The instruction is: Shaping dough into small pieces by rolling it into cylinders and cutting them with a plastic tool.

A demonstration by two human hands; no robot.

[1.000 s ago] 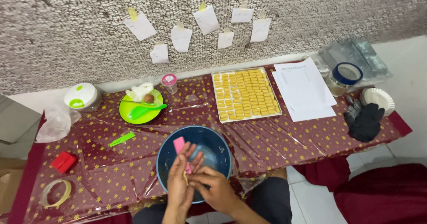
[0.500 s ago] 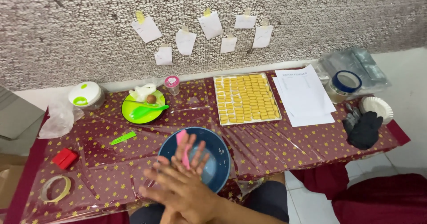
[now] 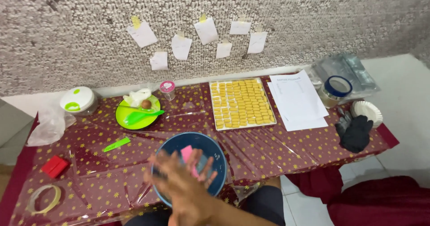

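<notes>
I am looking down at the desk (image 3: 286, 158) under its star-patterned red cover, where the blue bowl (image 3: 210, 147) is sitting at the near edge. Behind the bowl, the tray of yellow pieces (image 3: 242, 102) is lying. Over the bowl, one blurred hand (image 3: 181, 185) is spreading its fingers (image 3: 154, 172) wide, holding nothing; which hand, I cannot tell. A pink piece (image 3: 186, 153) is showing inside the bowl.

The surface (image 3: 286, 147) has a shiny clear plastic sheet over red cloth with gold stars. The blue bowl (image 3: 210, 147) looks like smooth plastic. The green plate (image 3: 127, 118) is glossy plastic. The wall (image 3: 89, 10) looks rough and bumpy, with paper notes (image 3: 206, 30).
</notes>
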